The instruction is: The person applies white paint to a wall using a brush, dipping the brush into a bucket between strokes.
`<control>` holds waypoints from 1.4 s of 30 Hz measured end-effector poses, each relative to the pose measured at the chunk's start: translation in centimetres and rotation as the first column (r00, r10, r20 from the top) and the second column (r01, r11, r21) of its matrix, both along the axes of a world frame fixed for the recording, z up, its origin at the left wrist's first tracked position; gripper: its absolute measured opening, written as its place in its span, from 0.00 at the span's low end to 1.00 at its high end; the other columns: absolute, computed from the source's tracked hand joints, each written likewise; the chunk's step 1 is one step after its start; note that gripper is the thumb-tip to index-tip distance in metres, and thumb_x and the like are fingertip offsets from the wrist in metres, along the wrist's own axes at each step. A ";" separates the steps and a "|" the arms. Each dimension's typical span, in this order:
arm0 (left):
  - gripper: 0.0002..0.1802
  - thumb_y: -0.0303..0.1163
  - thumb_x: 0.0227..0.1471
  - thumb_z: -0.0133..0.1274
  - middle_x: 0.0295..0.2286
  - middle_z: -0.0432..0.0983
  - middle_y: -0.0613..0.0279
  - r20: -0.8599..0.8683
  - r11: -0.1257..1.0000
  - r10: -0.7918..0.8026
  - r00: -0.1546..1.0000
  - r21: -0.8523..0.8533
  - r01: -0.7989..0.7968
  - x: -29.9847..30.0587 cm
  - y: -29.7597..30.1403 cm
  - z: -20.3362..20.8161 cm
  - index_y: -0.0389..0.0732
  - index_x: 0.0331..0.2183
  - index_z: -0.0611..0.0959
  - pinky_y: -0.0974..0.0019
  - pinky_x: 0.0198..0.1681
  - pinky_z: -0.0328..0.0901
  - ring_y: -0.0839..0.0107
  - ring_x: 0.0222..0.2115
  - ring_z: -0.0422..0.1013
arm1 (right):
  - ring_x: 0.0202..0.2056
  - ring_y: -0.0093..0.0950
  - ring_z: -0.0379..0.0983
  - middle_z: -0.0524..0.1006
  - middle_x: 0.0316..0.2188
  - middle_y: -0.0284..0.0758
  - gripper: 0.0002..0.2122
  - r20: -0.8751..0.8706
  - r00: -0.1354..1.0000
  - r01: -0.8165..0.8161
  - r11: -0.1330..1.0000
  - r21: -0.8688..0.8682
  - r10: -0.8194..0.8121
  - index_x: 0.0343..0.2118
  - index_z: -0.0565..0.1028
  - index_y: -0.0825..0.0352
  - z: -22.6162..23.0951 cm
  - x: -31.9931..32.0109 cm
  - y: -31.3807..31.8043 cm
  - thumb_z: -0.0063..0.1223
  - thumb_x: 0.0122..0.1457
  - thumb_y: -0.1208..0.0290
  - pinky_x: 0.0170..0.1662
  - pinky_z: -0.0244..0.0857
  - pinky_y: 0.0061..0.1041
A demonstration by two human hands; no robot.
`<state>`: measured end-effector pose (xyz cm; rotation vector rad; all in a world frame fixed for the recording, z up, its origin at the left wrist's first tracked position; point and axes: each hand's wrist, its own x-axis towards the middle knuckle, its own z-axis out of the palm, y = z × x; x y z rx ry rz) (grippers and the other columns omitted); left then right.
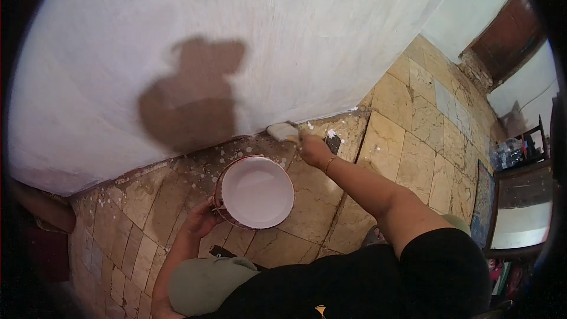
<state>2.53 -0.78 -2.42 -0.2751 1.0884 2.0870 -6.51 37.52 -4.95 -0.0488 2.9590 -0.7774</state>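
A round bucket of white paint is in front of me, white smears lining its inner wall. My left hand is closed on the bucket's left side, where a thin wire handle shows; whether it grips the rim or the wire I cannot tell. In my right hand is a paintbrush, its wide head coated white. The brush head lies at the foot of the pale wall, right of the bucket; whether bristles touch the wall is unclear.
White spatters dot the tan floor tiles along the wall. A small dark object lies beyond my right wrist. At the right stand a mirror-like framed panel and clear plastic bottles. A brown door is farther back.
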 end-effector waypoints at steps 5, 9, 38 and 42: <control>0.22 0.43 0.53 0.48 0.42 0.72 0.53 0.071 0.999 0.034 0.997 -0.022 -0.032 0.4 0.1 -0.4 0.37 0.44 0.75 0.51 0.50 0.61 0.61 0.44 0.68 | 0.36 0.48 0.72 0.75 0.30 0.53 0.13 0.080 0.988 0.115 0.978 0.172 -0.130 0.36 0.69 0.73 1.8 -0.6 3.5 0.48 0.49 0.70 0.39 0.66 0.43; 0.19 0.42 0.54 0.48 0.37 0.74 0.55 0.090 0.999 0.025 0.996 0.023 -0.027 0.6 1.2 0.6 0.37 0.41 0.76 0.54 0.47 0.64 0.63 0.40 0.71 | 0.35 0.49 0.72 0.74 0.29 0.56 0.15 0.052 0.991 0.114 0.982 0.151 -0.123 0.33 0.69 0.77 2.0 -0.7 3.6 0.49 0.49 0.67 0.40 0.66 0.43; 0.31 0.59 0.53 0.39 0.15 0.71 0.67 0.168 0.901 0.396 0.903 0.117 -0.417 5.7 -7.7 -0.7 0.40 0.30 0.80 0.74 0.15 0.59 0.78 0.13 0.64 | 0.36 0.48 0.71 0.75 0.33 0.50 0.15 0.054 0.973 -0.225 0.974 -0.028 0.226 0.38 0.71 0.69 -0.7 -4.5 -8.7 0.52 0.51 0.65 0.39 0.64 0.41; 0.28 0.57 0.54 0.37 0.12 0.68 0.69 0.190 0.892 0.447 0.874 -0.017 -0.452 5.1 -6.8 0.1 0.44 0.25 0.79 0.74 0.13 0.57 0.78 0.11 0.62 | 0.33 0.47 0.71 0.75 0.30 0.49 0.12 0.131 0.991 -0.009 0.998 0.064 0.000 0.35 0.72 0.69 -0.8 -3.6 0.6 0.53 0.51 0.67 0.38 0.65 0.40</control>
